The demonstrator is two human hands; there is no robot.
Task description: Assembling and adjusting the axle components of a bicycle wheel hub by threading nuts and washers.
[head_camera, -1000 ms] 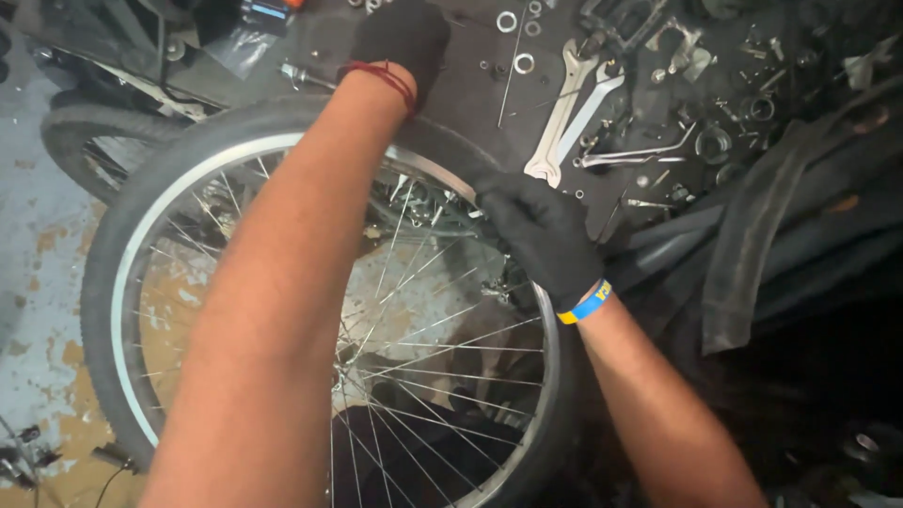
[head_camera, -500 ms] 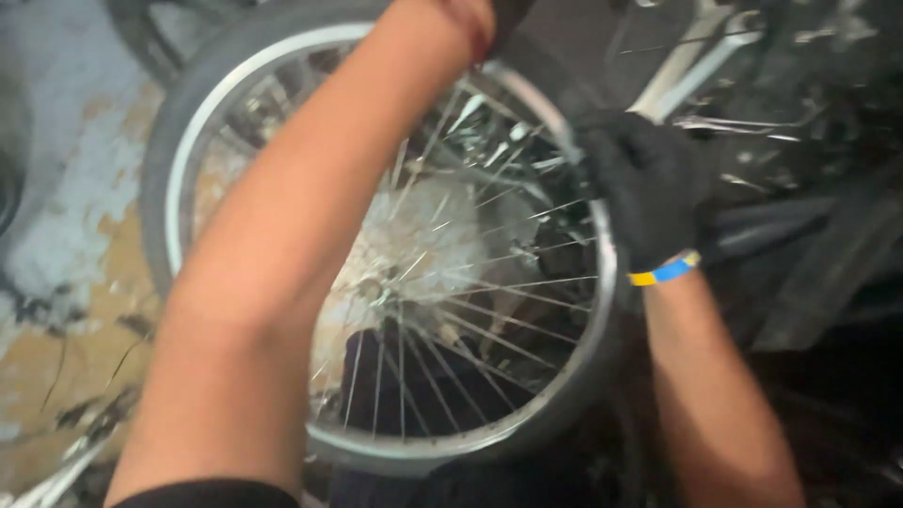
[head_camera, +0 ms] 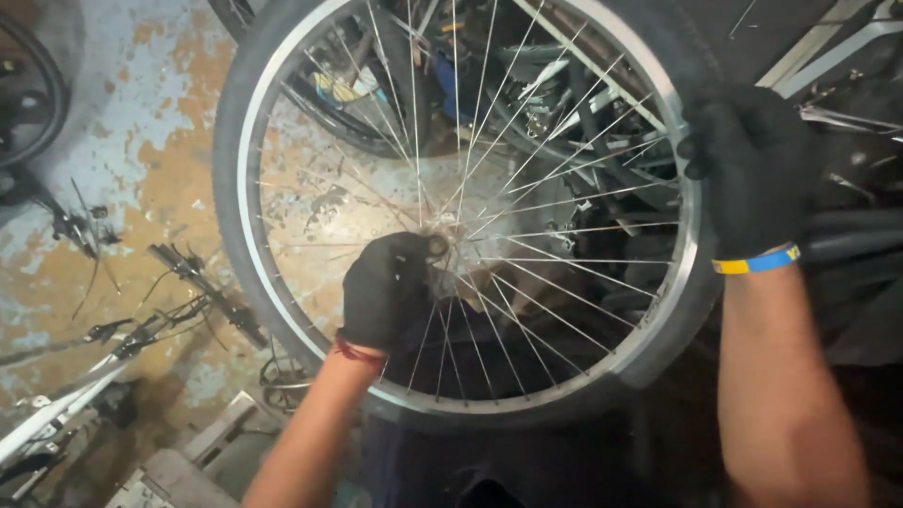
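A bicycle wheel (head_camera: 246,150) with a silver rim, thin spokes and a black tyre fills the middle of the view, held up in front of me. My left hand (head_camera: 388,292), in a black glove with a red cord at the wrist, is closed around the hub (head_camera: 438,246) at the wheel's centre. My right hand (head_camera: 752,169), also in a black glove, with a blue and yellow wristband, grips the rim and tyre at the wheel's right side.
The worn floor (head_camera: 141,160) shows blue and orange patches. Bicycle parts and brake levers (head_camera: 179,273) lie at the lower left. Another tyre (head_camera: 38,85) sits at the far left. More bike parts show through the spokes, and metal bars (head_camera: 828,38) lie at the top right.
The wheel has come up off the cluttered bench toward me. My left hand moved from the far rim down to the hub. My right hand stayed on the right side of the rim.
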